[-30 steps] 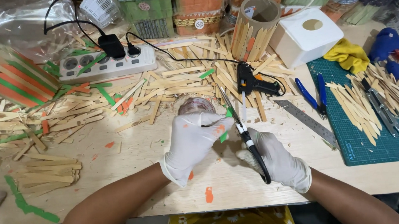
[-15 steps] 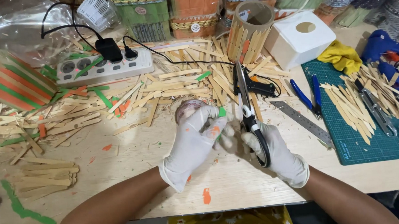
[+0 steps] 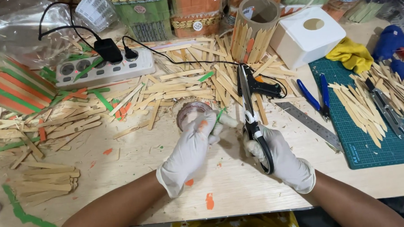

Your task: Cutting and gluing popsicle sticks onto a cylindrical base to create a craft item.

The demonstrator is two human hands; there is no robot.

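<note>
Nearest to the camera, the right hand (image 3: pixel 280 157) in a white glove is closed through the black handles of the scissors (image 3: pixel 250 111), whose long blades point away, up the table, and look nearly shut. The left hand (image 3: pixel 190 148), also gloved, pinches a thin wooden craft stick (image 3: pixel 221 118) with a green end between thumb and fingers, just beside the blades. I judge this stick light and stiff but easy to snap or split, so it is better held close to the cut, with the fingertips away from the edge. Under the left fingers stands a small round jar (image 3: pixel 188 113). Farther lie a black glue gun (image 3: pixel 263 86), loose sticks (image 3: pixel 173 89) and a white power strip (image 3: pixel 105 68).
</note>
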